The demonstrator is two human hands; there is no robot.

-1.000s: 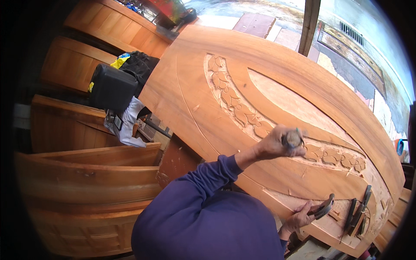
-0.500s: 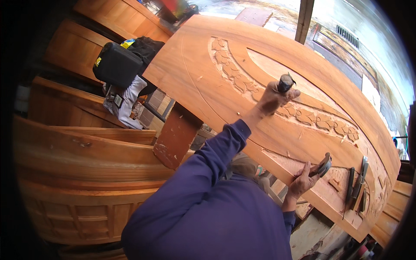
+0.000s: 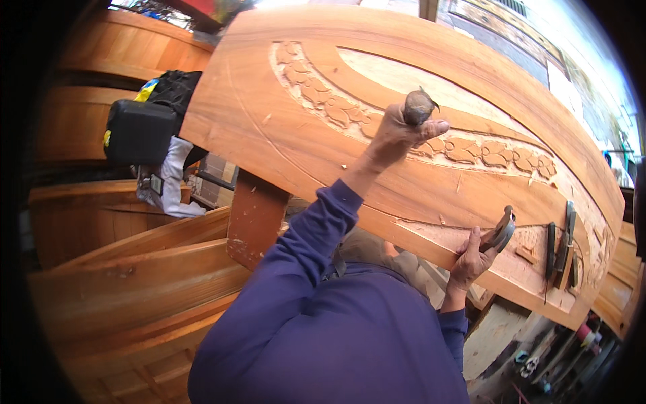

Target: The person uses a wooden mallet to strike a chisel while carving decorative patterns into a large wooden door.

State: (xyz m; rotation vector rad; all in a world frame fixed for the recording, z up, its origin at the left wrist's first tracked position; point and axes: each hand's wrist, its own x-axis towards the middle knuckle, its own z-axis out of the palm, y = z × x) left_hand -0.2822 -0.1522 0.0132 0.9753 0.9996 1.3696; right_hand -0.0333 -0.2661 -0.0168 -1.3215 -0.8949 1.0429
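A large pale-orange wooden panel (image 3: 249,87) fills the upper middle, carved with a curved band of leaves (image 3: 494,153) and cut-away recesses. My left hand (image 3: 400,138) is closed around an upright tool (image 3: 418,106), seen end-on over the leaf band; its worn round top shows, while its lower end is hidden. My right hand (image 3: 469,267), near the panel's front edge, grips a hammer (image 3: 499,236) with a dark metal head. To its right, several chisels (image 3: 558,249) lie in a recess among wood chips.
Stacked wooden boards and door panels (image 3: 121,283) fill the left side. A black case (image 3: 134,135), a dark bag and a white cloth (image 3: 171,182) sit left of the panel. A reddish board (image 3: 256,222) is under it. Assorted tools (image 3: 538,363) are below right.
My view has shifted, so the panel appears higher in the picture. Both hands appear higher too, the left also further left, each still holding its tool.
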